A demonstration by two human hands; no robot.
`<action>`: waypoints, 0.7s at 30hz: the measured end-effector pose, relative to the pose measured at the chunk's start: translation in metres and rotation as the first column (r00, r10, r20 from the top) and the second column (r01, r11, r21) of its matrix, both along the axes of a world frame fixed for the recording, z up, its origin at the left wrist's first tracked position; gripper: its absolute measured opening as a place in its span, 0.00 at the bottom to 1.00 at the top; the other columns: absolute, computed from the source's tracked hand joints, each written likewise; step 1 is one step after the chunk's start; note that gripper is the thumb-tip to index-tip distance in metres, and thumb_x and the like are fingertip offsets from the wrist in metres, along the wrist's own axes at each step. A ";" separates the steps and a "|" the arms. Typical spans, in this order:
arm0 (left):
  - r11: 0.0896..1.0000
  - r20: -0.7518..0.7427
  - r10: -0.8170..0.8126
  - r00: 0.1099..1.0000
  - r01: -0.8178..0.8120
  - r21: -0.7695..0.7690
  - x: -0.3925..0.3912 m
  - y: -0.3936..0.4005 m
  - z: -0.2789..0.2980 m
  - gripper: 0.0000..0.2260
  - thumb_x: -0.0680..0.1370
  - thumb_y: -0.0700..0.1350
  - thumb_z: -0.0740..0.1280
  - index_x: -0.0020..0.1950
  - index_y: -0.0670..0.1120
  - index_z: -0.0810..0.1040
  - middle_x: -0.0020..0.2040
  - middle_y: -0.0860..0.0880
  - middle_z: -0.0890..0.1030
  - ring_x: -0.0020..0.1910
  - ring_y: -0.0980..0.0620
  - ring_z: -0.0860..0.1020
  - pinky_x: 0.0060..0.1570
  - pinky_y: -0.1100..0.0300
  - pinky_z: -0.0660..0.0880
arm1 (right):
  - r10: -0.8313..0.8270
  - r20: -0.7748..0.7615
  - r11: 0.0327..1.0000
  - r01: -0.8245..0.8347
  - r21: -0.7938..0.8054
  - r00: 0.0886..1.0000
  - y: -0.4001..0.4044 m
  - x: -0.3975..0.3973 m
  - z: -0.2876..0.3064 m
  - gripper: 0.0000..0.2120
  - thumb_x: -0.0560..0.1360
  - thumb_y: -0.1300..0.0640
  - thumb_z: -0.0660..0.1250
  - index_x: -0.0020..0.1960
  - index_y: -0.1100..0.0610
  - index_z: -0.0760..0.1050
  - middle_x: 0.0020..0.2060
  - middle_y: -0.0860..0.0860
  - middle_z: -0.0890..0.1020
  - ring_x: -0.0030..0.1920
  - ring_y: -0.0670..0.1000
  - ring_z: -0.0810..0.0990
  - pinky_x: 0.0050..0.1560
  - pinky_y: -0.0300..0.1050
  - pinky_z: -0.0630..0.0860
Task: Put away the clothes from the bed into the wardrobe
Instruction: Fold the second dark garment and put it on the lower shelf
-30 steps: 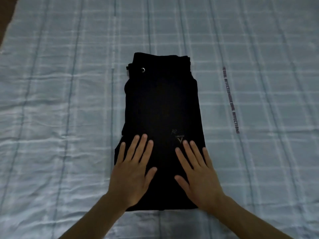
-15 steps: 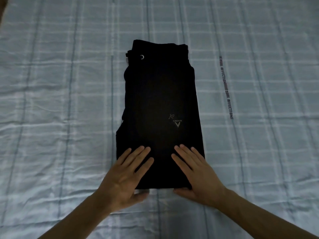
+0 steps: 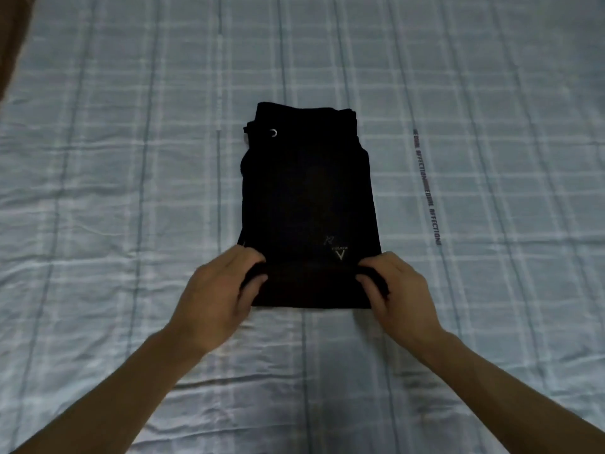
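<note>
Black folded trousers (image 3: 309, 204) were pinched between left hand (image 3: 216, 290) and right hand (image 3: 397, 290); lifting both corners evenly should keep the fold.

A pair of black trousers (image 3: 307, 191) lies folded into a long narrow rectangle on the bed (image 3: 131, 191), its length running away from the viewer. The far end shows the gathered waistband with a small metal eyelet (image 3: 274, 133) near its left corner. A small pale logo (image 3: 337, 250) sits low on the right. The near end is rolled or folded over on itself, though the dark cloth hides exactly how.
</note>
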State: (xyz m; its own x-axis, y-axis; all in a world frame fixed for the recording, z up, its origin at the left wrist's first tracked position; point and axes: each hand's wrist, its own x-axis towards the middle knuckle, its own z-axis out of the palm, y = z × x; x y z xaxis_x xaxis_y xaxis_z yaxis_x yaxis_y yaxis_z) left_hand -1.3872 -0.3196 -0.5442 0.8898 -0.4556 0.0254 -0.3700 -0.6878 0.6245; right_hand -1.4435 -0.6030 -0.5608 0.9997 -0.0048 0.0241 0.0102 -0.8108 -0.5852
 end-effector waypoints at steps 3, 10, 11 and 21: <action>0.999 0.029 0.048 0.998 -0.047 -0.027 0.040 -0.009 0.002 0.05 0.78 0.41 0.69 0.52 0.45 0.78 0.44 0.51 0.78 0.39 0.54 0.77 0.41 0.62 0.74 | -0.074 0.045 0.996 0.072 0.052 0.996 0.000 0.046 0.006 0.06 0.76 0.63 0.70 0.52 0.57 0.80 0.44 0.49 0.81 0.42 0.46 0.78 0.47 0.30 0.73; 0.984 0.114 0.178 0.977 -0.175 -0.036 0.138 -0.026 0.004 0.03 0.78 0.39 0.68 0.51 0.42 0.78 0.43 0.47 0.78 0.41 0.51 0.75 0.44 0.63 0.68 | -0.167 0.092 0.981 0.156 0.114 0.982 -0.007 0.159 0.017 0.05 0.76 0.59 0.70 0.52 0.57 0.80 0.45 0.49 0.82 0.45 0.44 0.77 0.51 0.24 0.67; 0.979 0.110 0.202 0.973 -0.199 -0.041 0.152 -0.030 0.003 0.03 0.78 0.39 0.68 0.51 0.42 0.77 0.43 0.47 0.78 0.41 0.51 0.75 0.44 0.62 0.68 | -0.173 0.097 0.979 0.160 0.130 0.980 -0.008 0.174 0.017 0.05 0.76 0.59 0.69 0.51 0.57 0.80 0.45 0.48 0.82 0.45 0.44 0.78 0.50 0.25 0.68; 0.854 -0.017 0.514 0.857 -0.514 -0.076 0.237 -0.067 -0.033 0.07 0.78 0.46 0.68 0.55 0.46 0.76 0.51 0.48 0.79 0.53 0.46 0.76 0.56 0.51 0.73 | -0.265 0.171 0.958 0.239 0.157 0.949 -0.014 0.261 -0.025 0.11 0.77 0.60 0.66 0.59 0.57 0.78 0.52 0.51 0.81 0.54 0.47 0.77 0.60 0.40 0.72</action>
State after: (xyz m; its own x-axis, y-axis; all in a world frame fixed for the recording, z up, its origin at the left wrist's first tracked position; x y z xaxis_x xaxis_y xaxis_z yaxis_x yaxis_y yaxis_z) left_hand -1.1503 -0.3871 -0.5768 0.9965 0.0702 0.0454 0.0205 -0.7318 0.6813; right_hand -1.1826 -0.6169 -0.5859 0.9426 -0.2720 0.1936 -0.0640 -0.7163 -0.6948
